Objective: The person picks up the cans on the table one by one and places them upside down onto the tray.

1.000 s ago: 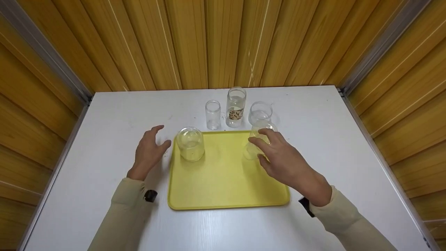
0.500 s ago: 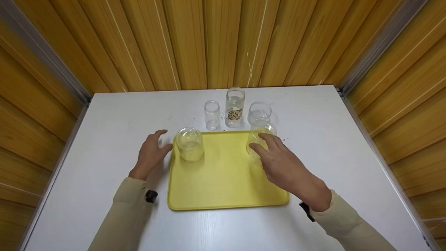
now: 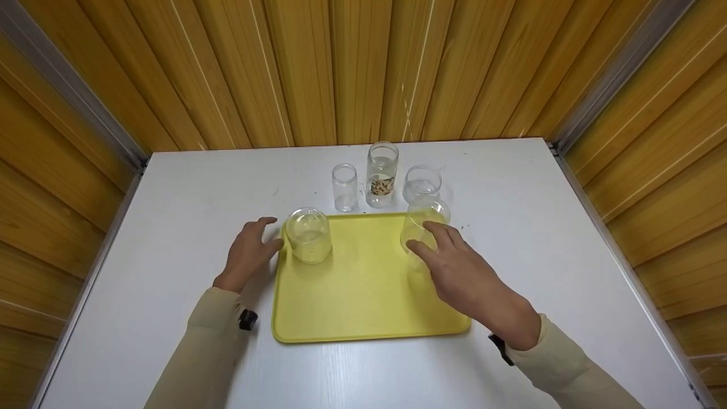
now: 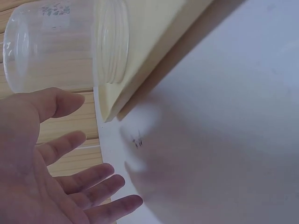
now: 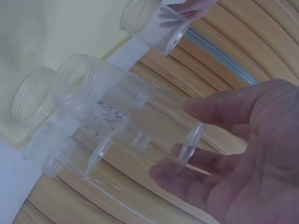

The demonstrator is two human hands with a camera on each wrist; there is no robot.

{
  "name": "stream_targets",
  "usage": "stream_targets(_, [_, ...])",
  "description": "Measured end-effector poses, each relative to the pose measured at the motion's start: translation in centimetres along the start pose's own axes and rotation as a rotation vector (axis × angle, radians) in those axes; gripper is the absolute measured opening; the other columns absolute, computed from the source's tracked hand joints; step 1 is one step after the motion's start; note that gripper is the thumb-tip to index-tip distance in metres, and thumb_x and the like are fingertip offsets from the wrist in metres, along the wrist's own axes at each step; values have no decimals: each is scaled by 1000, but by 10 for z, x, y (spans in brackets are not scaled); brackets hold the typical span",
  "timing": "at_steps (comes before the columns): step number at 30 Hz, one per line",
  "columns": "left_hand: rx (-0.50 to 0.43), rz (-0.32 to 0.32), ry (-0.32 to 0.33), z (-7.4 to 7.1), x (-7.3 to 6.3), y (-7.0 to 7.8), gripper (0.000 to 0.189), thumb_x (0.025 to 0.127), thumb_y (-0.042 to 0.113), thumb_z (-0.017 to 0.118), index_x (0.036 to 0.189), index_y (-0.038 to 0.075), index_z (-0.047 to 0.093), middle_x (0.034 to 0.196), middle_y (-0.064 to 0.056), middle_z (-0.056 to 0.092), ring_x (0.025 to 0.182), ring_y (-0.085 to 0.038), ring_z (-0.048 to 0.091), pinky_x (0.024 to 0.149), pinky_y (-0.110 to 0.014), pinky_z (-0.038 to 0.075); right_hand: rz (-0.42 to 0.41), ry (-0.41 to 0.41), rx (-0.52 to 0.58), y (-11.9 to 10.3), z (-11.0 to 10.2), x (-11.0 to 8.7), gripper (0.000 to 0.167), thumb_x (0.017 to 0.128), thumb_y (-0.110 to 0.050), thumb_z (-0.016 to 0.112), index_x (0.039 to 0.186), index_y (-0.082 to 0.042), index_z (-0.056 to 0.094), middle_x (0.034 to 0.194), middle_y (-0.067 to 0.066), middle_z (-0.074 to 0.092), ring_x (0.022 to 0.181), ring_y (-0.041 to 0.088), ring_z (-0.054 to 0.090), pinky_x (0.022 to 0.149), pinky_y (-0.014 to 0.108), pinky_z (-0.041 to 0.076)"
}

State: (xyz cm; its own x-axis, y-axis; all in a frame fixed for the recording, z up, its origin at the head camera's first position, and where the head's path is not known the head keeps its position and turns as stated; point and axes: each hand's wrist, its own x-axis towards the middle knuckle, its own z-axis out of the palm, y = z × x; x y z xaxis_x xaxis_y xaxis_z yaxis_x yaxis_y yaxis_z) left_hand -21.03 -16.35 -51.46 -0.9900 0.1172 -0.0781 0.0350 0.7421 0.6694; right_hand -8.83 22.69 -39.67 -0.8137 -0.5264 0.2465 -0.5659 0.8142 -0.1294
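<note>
My right hand [image 3: 466, 272] grips a clear, upside-down jar [image 5: 135, 100] by its base, thumb on one side and fingers on the other. The held jar's threaded mouth points down toward the yellow tray [image 3: 363, 295]. Just behind it, a second clear jar [image 3: 429, 209] stands mouth down at the tray's back right. My left hand [image 3: 247, 255] holds nothing, its fingers spread beside the tray's left edge. Close to its thumb, a third clear jar [image 3: 309, 236] with a small print stands mouth down in the tray's back left corner.
Behind the tray stand a small clear glass [image 3: 345, 190], a tall clear jar [image 3: 382, 170] with a patterned label and a low clear cup [image 3: 422, 184]. The white table [image 3: 187, 193] meets wood-patterned walls [image 3: 363, 74] at the back and sides.
My right hand has drawn slightly toward me with its jar, from left of the second jar to in front of it. My left hand has shifted slightly toward me and right.
</note>
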Motion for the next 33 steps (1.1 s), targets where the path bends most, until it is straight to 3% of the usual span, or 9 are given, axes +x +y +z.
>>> stream_targets(8, [42, 53, 9, 4, 1, -2, 56, 99, 19, 64, 150, -4, 54, 147, -35, 51, 131, -51, 54, 105, -65, 44, 5, -9, -6, 3, 4, -3, 52, 86, 17, 70, 132, -4, 63, 139, 34, 50, 122, 51, 56, 78, 48, 61])
stream_targets(18, [59, 45, 10, 6, 4, -1, 57, 97, 20, 66, 148, -4, 56, 146, -33, 54, 132, -49, 55, 107, -63, 44, 21, -17, 54, 6, 7, -7, 45, 86, 15, 70, 126, -5, 63, 135, 32, 50, 109, 48, 59, 64, 42, 59])
stream_targets(24, [59, 42, 2, 6, 5, -1, 57, 97, 20, 65, 148, -4, 56, 147, -34, 52, 131, -49, 55, 106, -63, 45, 62, -29, 110, 7, 9, -8, 42, 88, 14, 69, 126, -5, 64, 136, 32, 50, 108, 48, 60, 63, 44, 58])
stream_targets(33, [58, 31, -7, 6, 4, 0, 57, 98, 20, 65, 149, -3, 55, 148, -34, 51, 132, -50, 53, 107, -64, 44, 55, -9, 135, 8, 9, -9, 42, 86, 14, 70, 123, -5, 65, 135, 31, 50, 104, 48, 60, 59, 42, 55])
